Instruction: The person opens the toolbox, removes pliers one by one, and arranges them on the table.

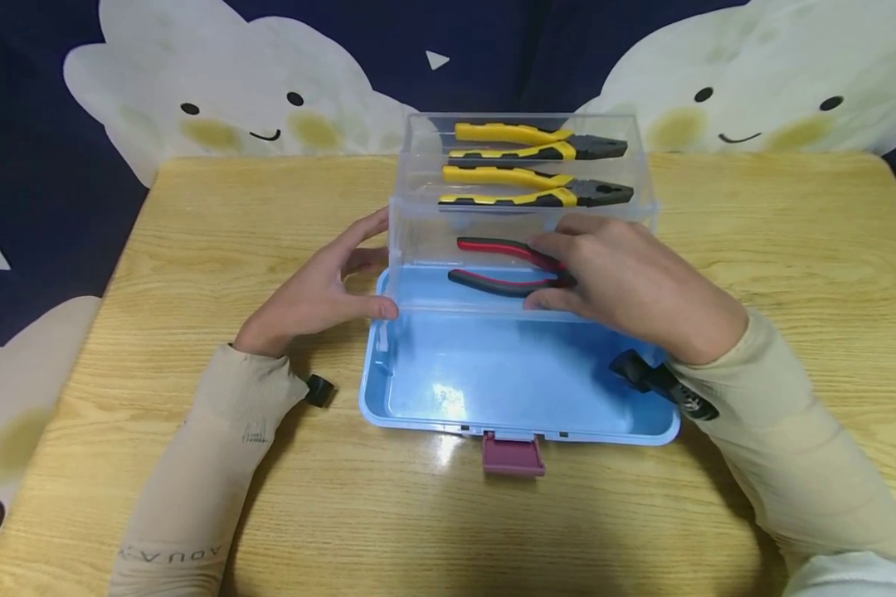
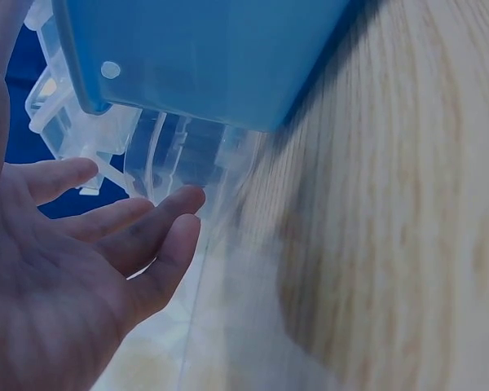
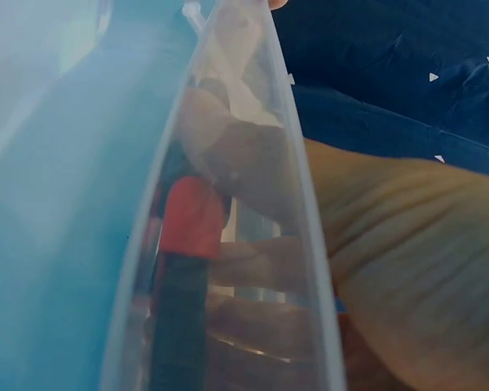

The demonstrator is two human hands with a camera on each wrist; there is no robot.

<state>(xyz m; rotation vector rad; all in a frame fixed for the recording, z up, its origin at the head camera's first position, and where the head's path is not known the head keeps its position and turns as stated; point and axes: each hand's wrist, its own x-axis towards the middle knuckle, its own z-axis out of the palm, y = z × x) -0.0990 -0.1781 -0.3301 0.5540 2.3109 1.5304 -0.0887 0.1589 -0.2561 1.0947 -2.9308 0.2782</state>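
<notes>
The red-and-black-handled pliers (image 1: 493,286) are partly hidden by the right hand (image 1: 623,278); the blue plastic box (image 2: 204,57) is cut off by the left-wrist view's top edge; grey print (image 1: 255,432) on the beige left sleeve (image 1: 187,473) is blurred.

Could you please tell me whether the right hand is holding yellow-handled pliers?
No, the right hand grips the red-and-black pliers.

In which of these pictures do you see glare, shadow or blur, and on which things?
Head view: white glare on the floor of the blue box and on the table in front, a shadow beside the left sleeve; left wrist view: wood grain looks soft and streaky; right wrist view: dim and hazy, the red-and-black pliers blurred through the clear plastic tray.
</notes>
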